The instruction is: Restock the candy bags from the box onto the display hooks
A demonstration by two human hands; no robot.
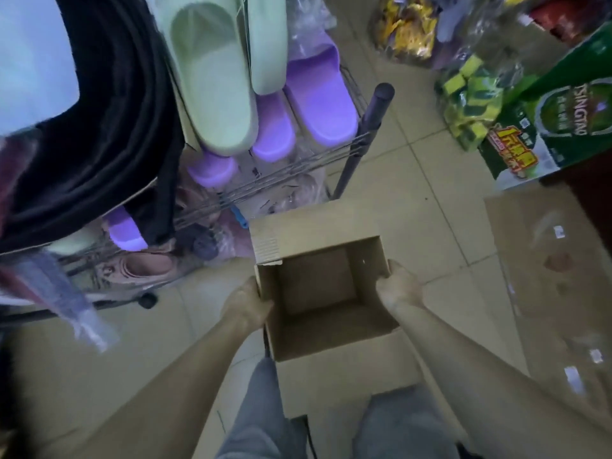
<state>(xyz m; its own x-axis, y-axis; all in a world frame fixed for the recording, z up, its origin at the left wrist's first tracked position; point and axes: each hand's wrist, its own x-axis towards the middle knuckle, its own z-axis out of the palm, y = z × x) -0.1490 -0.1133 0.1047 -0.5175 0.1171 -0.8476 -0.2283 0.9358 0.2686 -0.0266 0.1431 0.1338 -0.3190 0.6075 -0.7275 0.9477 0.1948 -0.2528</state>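
An open brown cardboard box (334, 332) is held over the tiled floor in front of my legs. Its inside looks bare; no candy bags show in it. My left hand (246, 304) grips the box's left wall, fingers curled over the rim. My right hand (399, 284) grips the right wall near its far corner. The far flap (311, 223) stands open, and the near flap hangs down toward my knees. No display hooks are visible.
A wire rack (357, 137) with green and purple slippers (218, 94) stands at the far left, dark cloth draped beside it. Bagged snacks (407, 28), a green beer carton (563, 120) and flattened cardboard (556, 270) lie at the right on the tiles.
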